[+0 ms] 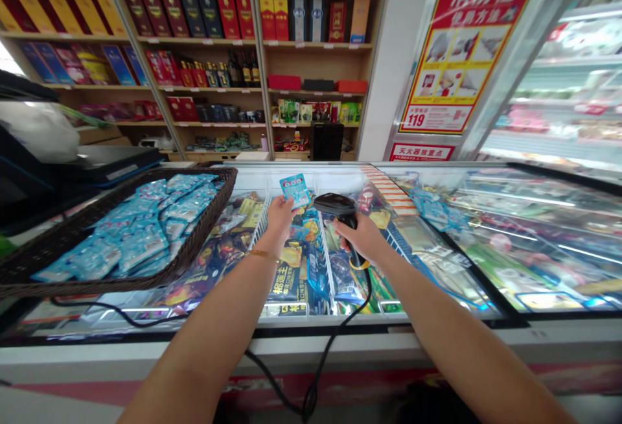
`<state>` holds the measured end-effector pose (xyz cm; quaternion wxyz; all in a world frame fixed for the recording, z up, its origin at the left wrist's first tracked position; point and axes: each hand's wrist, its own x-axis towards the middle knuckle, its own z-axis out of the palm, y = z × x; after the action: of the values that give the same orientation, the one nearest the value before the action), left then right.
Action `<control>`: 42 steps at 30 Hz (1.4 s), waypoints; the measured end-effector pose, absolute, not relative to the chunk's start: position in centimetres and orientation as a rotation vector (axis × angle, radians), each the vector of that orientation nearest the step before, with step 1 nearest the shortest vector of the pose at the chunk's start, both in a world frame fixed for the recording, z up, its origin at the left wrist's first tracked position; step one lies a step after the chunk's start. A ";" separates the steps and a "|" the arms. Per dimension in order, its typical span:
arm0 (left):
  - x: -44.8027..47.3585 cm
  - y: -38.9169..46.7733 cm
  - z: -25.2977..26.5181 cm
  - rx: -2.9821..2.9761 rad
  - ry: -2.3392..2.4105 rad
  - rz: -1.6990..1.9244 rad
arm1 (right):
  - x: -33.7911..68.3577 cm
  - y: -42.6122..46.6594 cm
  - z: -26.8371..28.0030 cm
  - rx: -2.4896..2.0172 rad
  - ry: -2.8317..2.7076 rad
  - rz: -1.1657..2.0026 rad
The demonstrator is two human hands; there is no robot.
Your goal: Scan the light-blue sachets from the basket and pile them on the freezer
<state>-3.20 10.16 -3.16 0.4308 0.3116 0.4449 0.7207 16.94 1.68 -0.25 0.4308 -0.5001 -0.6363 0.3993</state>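
Chest freezer [437, 330] spanned my view; wicker basket [204, 242] of blue packets sat at nine o'clock. My right hand [362, 237] gripped the barcode scanner [335, 205], aimed at the blue packet [295, 190] my left hand [279, 213] pinched upright at twelve o'clock, facing the scanner head.

Both hands hang over the open middle of the glass-topped chest freezer [486, 330], where nothing blocks a reach down except white wire dividers [326, 262] splitting the bays. To the left, a dark woven wicker basket [204, 242] heaped with light blue packets sits on the lid, walling that side. To the right, closed sliding glass [534, 242] covers the goods. A black cable [330, 346] trails over the near rim.
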 end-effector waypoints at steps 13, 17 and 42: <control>-2.4 9.7 -3.2 0.830 1.130 1.754 | 17.5 1.9 0.4 -1.179 -1.543 1.086; 0.0 10.2 -2.9 0.938 1.269 1.676 | 20.3 2.0 1.1 -1.213 -1.487 1.045; 30.8 13.5 -2.4 1.074 0.961 1.171 | 44.8 -2.1 2.0 -1.471 -0.995 0.714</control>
<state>30.81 13.50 -2.43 0.5988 0.4632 0.4144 0.5051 44.84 -2.09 2.02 0.5760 -0.6281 -0.4252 0.3049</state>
